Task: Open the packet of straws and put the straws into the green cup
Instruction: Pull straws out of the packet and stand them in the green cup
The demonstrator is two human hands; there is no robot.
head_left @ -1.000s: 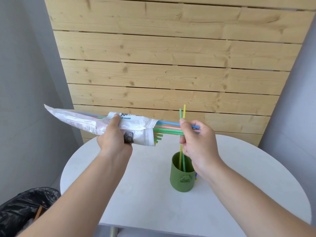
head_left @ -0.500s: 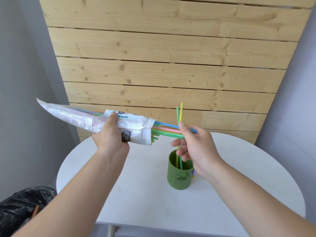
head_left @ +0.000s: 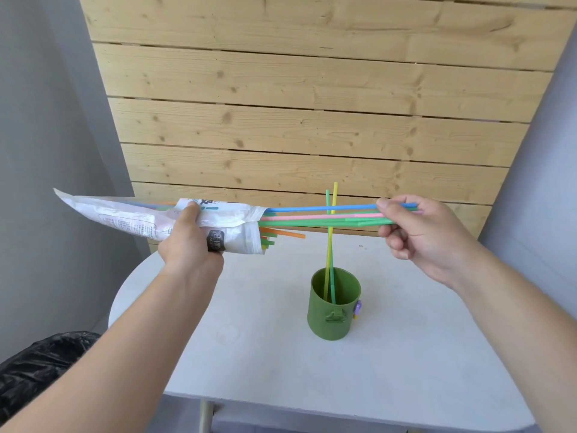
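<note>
Well, the left hand [head_left: 190, 242] is wrapped round the packet [head_left: 125, 218] near its open mouth, thumb on top and fingers curled beneath; only one fingertip shows under the wrapper, beside a dark label whose print is too small to read. Behind that grip the packet tapers up and away to the left, and a few coloured straws show faintly through the plastic; how many are inside cannot be told.

Out of the mouth, just past the left hand, runs a bundle of straws [head_left: 312, 217], blue, pink and several green, lying almost level across to the right hand [head_left: 418, 232]; that hand pinches their far ends, thumb pressed on top and fingers curled underneath; the tips poke out only slightly beyond the thumb, and the palm hides how many straws it holds. A few shorter ends hang below the bundle close to the packet's mouth, among them an orange straw [head_left: 287, 233] which reaches nowhere near the right hand.

Below the bundle, between the two grips and nearer the right one, the green cup [head_left: 334, 310] stands upright on the white table [head_left: 265, 364]; a yellow straw [head_left: 334, 195] and a green straw [head_left: 327, 198] stand in it, crossing each other behind the held bundle, their lower ends lost inside the cup. A small purple thing [head_left: 358, 307] sticks out at the cup's right side; what it is I cannot make out.

Under the left forearm a black bag [head_left: 40, 364] is cut off by the frame's edge; a wooden panel [head_left: 312, 120] fills the wall behind.
</note>
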